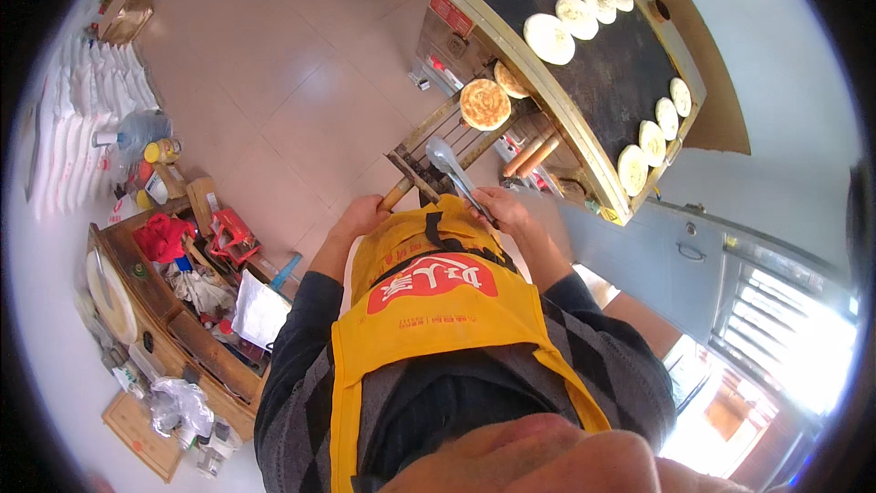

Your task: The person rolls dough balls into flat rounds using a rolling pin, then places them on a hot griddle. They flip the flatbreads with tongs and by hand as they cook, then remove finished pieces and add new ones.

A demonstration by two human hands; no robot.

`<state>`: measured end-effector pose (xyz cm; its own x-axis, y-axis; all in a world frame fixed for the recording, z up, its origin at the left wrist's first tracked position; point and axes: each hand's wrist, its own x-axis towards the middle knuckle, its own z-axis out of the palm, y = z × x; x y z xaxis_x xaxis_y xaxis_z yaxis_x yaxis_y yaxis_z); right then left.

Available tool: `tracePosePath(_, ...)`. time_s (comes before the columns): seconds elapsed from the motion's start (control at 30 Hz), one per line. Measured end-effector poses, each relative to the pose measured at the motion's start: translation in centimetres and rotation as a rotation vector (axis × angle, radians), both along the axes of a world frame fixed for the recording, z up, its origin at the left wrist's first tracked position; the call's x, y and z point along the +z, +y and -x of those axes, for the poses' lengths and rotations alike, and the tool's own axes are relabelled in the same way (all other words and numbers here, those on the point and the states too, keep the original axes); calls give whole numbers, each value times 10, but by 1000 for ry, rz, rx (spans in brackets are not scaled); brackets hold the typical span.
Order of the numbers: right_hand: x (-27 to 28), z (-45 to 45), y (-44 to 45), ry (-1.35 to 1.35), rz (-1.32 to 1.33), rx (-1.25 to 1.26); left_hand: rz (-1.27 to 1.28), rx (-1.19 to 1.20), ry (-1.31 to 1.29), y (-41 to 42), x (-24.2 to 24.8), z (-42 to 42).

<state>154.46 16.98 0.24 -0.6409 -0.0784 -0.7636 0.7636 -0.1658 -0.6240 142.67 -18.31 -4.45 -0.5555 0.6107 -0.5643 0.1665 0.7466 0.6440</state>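
My left hand [364, 214] grips a wooden handle [395, 194] on a metal wire rack [426, 131] that sticks out from under a flat griddle [575, 75]. A browned flatbread [485, 105] lies on this rack, with a second browned flatbread [510, 81] partly behind it, close to the griddle's side. My right hand [503, 208] holds metal tongs [445, 159] near their dark end. The tongs' head is over the near part of the rack, apart from the flatbreads, with nothing visible in it. Pale flatbreads [576, 18] lie on the griddle in two rows; one at the far end is browner.
Two brown cylindrical handles [531, 156] jut out below the griddle's edge. Left stands a wooden cabinet [147, 287] with an open, cluttered drawer and a round board [109, 298]. White sacks [89, 123] are stacked farther left. A grey door [650, 246] is at right.
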Motion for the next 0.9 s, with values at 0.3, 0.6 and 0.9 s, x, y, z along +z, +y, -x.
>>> tracePosePath(0.3,89,250,200,308,-108,-583,74,22,-50,-5,-12,-3)
tracePosePath(0.6,-42,500,436,264,238,-1037,232,239,-157,11,34,-8)
tracePosePath(0.9,-56,505,485,478,21,-1046,258,206,-150,18,37,-5)
